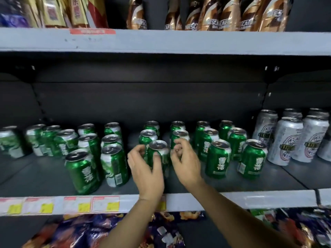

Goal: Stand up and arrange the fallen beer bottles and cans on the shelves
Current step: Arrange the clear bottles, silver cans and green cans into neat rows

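On the grey metal shelf (232,185), left hand (146,169) grips a glossy cylindrical can (158,153).

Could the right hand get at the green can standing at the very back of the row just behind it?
Probably not directly: the right hand sits at the front, and another upright can stands between it and the back can. It would have to reach over the top.
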Demonstrator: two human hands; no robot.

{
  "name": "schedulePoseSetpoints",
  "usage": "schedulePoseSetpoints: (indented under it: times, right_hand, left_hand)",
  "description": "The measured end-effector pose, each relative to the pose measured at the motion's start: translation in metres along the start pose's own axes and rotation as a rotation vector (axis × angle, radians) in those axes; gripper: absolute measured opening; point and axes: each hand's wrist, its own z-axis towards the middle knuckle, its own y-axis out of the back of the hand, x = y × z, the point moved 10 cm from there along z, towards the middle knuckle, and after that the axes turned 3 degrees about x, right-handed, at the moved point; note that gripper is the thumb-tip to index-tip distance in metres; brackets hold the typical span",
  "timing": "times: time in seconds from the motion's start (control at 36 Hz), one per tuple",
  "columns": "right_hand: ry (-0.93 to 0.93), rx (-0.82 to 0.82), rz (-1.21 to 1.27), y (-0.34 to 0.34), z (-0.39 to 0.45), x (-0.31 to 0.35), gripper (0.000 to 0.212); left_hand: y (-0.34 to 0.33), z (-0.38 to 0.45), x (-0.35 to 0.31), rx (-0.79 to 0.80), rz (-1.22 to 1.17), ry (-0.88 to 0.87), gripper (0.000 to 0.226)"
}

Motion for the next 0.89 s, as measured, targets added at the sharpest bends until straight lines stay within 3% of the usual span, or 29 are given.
schedulePoseSetpoints:
  times: [0.06,0.11,0.17,0.25,0.69,0.89]
  right_hand:
    - [-0.097,0.085,0.042,-0.024,-0.013,-0.012,0.039]
    - [-0.164,0.118,0.071,-0.038,-0.025,-0.02,0.042]
    - [-0.201,0.127,0.061,-0.042,-0.032,-0.026,0.042]
    - [-0.228,0.117,0.047,-0.038,-0.034,-0.032,0.046]
    - [-0.354,-0.044,0.017,0.018,-0.056,-0.066,0.047]
    - [-0.366,-0.025,0.003,0.017,-0.061,-0.07,0.063]
  left_hand:
    - [-0.002,0.006,0.032,0.138,-0.03,0.225,0.033]
    - [-0.021,-0.001,0.056,0.404,-0.059,0.434,0.045]
    - [-0.031,-0.007,0.063,0.591,0.103,0.43,0.055]
    - [-0.028,-0.002,0.067,0.541,0.225,0.392,0.067]
    - [-0.086,-0.031,0.034,0.64,0.203,0.289,0.054]
    - [-0.096,-0.036,0.032,0.635,0.211,0.276,0.057]
